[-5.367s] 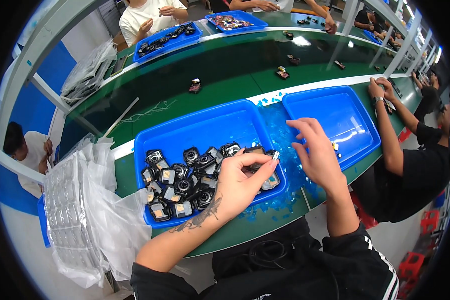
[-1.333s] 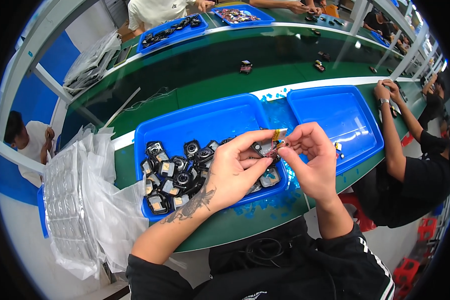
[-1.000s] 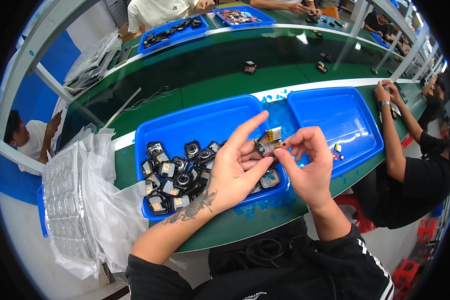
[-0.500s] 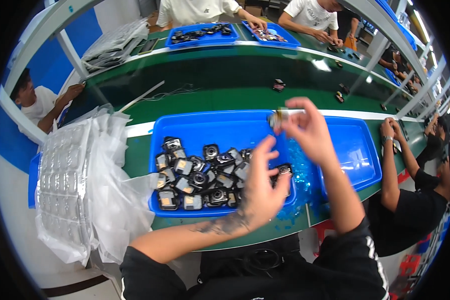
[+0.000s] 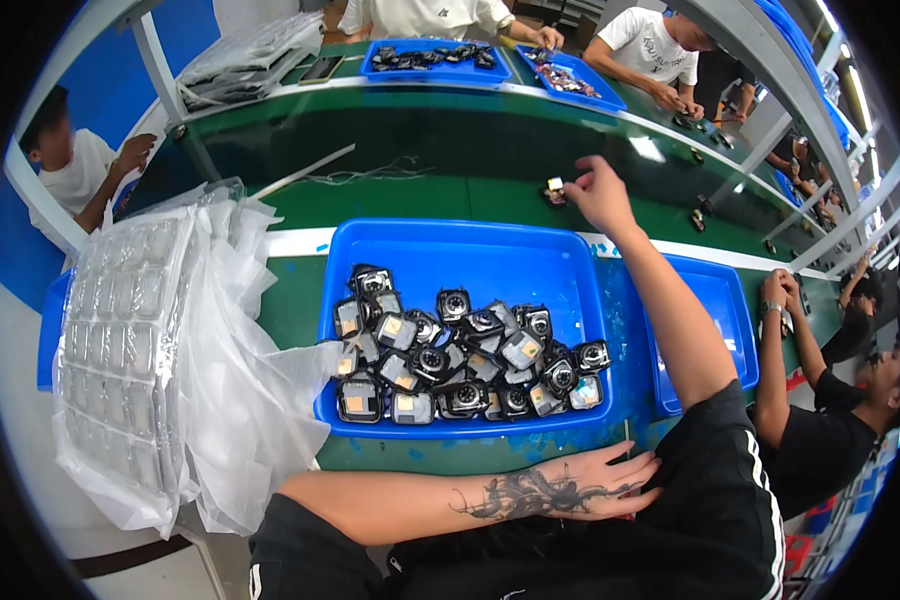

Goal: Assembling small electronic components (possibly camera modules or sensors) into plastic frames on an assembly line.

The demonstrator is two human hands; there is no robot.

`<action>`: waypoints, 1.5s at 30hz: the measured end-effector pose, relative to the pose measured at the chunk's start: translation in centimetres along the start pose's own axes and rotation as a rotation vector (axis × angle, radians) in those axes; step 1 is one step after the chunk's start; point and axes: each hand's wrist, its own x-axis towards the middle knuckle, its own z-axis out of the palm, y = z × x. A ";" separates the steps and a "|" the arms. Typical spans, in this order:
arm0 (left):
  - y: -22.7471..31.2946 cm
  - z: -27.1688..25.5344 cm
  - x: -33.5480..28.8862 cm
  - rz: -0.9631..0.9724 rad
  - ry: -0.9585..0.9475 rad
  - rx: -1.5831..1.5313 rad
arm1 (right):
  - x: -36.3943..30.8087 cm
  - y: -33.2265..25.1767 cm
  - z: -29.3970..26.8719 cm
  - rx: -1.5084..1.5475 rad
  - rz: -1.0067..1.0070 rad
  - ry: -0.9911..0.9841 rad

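Note:
My right hand (image 5: 606, 200) reaches across to the far green belt. Its thumb and forefinger are closed at the edge of a small dark electronic part with a white square on top (image 5: 555, 190). My left hand (image 5: 600, 482) lies low by my right sleeve, fingers stretched out and slightly spread, with nothing visible in it. Between my arms and the belt is a blue tray (image 5: 450, 238). Heaped in it are several black watch-like casings (image 5: 432, 360), some showing round dark backs, others grey faces with tan patches.
A second blue tray (image 5: 715, 285) stands to the right, with blue film scraps (image 5: 620, 310) between. Stacked clear plastic trays (image 5: 120, 330) and white wrapping (image 5: 240, 370) crowd the left. Across the belt, people work at blue trays (image 5: 500, 72). A co-worker's arms (image 5: 775, 340) are at right.
My right hand has moved from above the tray to the far belt, taking the small part along. My left hand has drawn back from the casings toward my body. The view has shifted slightly.

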 end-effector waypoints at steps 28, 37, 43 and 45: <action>-3.7 -6.2 3.2 -1.218 0.641 -1.362 | -22.8 -7.0 -14.1 0.278 -0.427 0.073; -3.5 -5.4 3.6 -1.325 0.596 -1.108 | -26.2 5.0 -21.1 -0.402 0.301 -0.106; -3.8 -6.9 4.0 -1.250 0.552 -1.119 | -26.2 6.0 -20.9 -0.203 0.335 -0.272; -4.5 -7.6 3.9 -1.231 0.413 -1.016 | -26.0 4.6 -20.9 -0.020 0.327 -0.064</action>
